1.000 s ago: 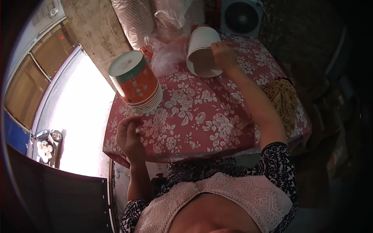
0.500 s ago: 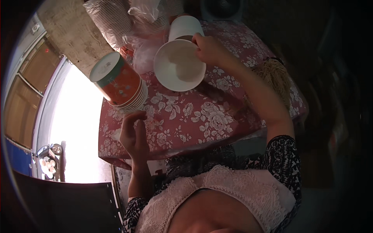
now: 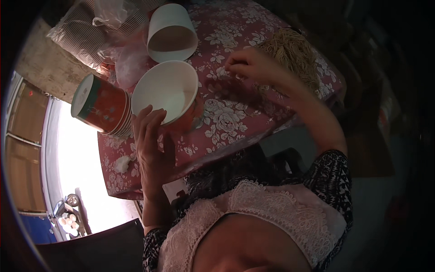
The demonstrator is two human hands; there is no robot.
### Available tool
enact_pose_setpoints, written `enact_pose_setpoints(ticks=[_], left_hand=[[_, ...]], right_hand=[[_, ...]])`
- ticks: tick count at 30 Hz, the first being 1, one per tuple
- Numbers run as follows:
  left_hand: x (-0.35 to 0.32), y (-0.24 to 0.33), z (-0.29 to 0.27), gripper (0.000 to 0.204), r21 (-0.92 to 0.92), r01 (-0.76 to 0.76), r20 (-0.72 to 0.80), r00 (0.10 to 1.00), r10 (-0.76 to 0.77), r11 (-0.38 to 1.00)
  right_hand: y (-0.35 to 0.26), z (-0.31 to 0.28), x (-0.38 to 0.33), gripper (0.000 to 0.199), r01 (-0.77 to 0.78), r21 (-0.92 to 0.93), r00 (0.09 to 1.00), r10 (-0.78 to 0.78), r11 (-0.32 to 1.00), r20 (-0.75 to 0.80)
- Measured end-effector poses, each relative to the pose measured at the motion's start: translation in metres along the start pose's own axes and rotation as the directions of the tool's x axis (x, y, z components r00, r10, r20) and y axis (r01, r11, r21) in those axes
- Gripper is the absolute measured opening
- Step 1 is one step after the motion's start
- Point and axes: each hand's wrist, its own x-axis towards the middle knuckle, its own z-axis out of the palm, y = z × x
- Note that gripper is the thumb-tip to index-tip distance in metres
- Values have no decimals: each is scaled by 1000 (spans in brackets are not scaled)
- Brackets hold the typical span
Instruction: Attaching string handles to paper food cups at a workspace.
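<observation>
At frame centre-left, left hand (image 3: 152, 145) w/ fingers spread cradles the white-lined, red-walled paper cup (image 3: 166, 93) from below, mouth tilted toward the viewer, while right hand (image 3: 251, 65), upper centre & farther off, pinches fingertips together on the floral-cloth table (image 3: 235, 118).

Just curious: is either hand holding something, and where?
The left hand holds a paper bowl by its lower rim. The right hand holds nothing visible.

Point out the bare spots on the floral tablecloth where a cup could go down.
Bare cloth lies between the held paper cup and the right hand, running to the near edge of the tablecloth. The far left is crowded: the lying stack of cups, plastic bags, white cup stack.
</observation>
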Motion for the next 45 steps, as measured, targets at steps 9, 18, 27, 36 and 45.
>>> enact_pose_setpoints(ticks=[9, 18, 27, 36, 45], left_hand=[[2, -35, -28, 52, 110, 82, -44, 996, -77, 991], [16, -53, -36, 36, 137, 59, 113, 991, -75, 989], [21, -34, -25, 18, -34, 46, 128, 991, -41, 998], [30, -30, 1, 20, -84, -97, 75, 992, 103, 992], [51, -30, -31, 42, -86, -85, 90, 992, 92, 993]], right_hand=[[27, 2, -80, 16, 232, -367, 970, -184, 901, 160], [45, 75, -106, 20, 128, -545, 973, -211, 829, -93], [21, 79, -88, 11, 72, -283, 909, -180, 956, -376], [14, 99, -60, 13, 86, 50, 924, -61, 995, -377], [23, 103, -50, 17, 20, 438, 912, 164, 899, -377]])
